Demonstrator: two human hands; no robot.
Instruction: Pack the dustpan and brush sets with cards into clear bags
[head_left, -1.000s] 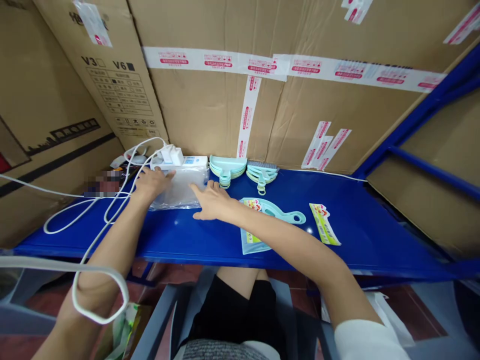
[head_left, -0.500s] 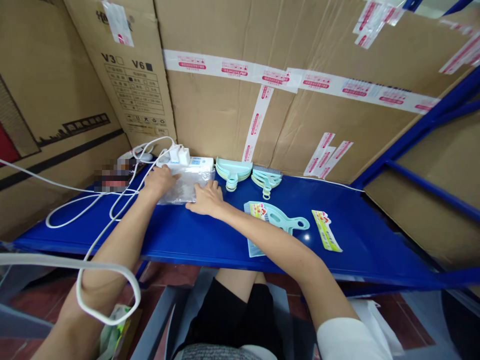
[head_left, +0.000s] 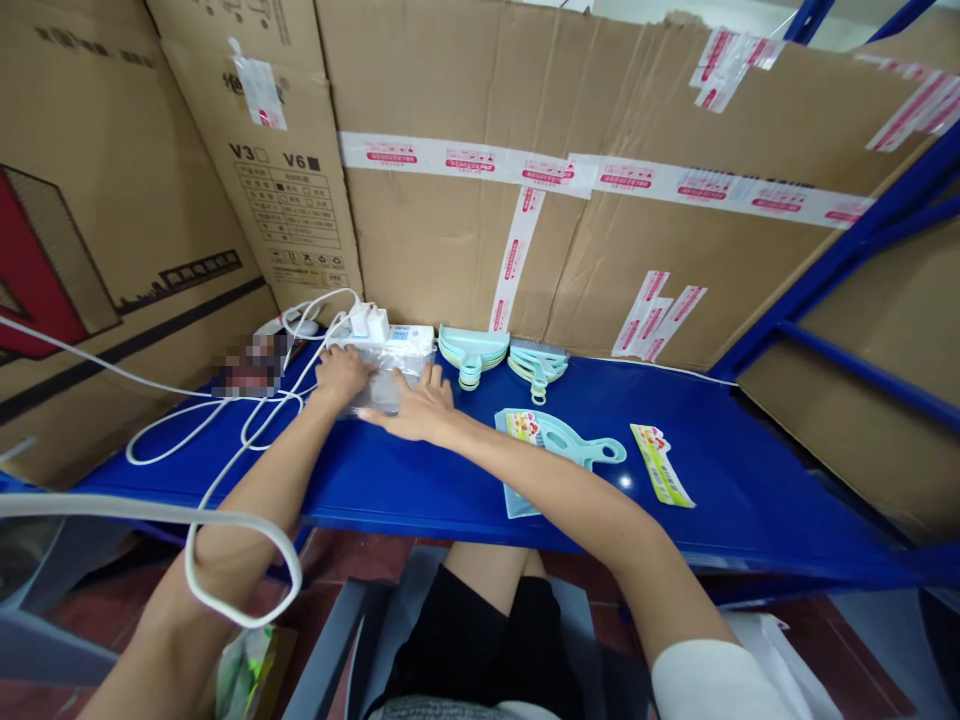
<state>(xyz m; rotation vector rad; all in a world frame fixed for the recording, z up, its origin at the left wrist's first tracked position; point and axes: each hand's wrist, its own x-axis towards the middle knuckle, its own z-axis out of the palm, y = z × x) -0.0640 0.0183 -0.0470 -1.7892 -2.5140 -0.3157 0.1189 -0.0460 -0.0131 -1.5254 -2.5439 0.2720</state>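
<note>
A stack of clear plastic bags (head_left: 384, 388) lies on the blue table in front of the white power strip. My left hand (head_left: 343, 376) rests on the left end of the bags with its fingers stretched out. Across their right side lies my right hand (head_left: 421, 404), its fingers spread and its thumb reaching left along the near edge. Neither hand is closed around anything. Close to my right forearm is a light blue dustpan (head_left: 570, 442) with a brush and a printed card (head_left: 523, 428), partly covered by the arm.
Behind the bags stands the power strip (head_left: 411, 340) with plugs in it. Stacked dustpans (head_left: 472, 350) and small brushes (head_left: 537, 362) sit along the cardboard wall (head_left: 435, 250). A loose printed card (head_left: 663, 466) lies at right. White cable (head_left: 247, 420) loops over the left side and my left forearm.
The view has shifted slightly, so everything sits a little lower and further right. My right thumb and fingers are spread wider over the bags. Both hands remain on the bags.
</note>
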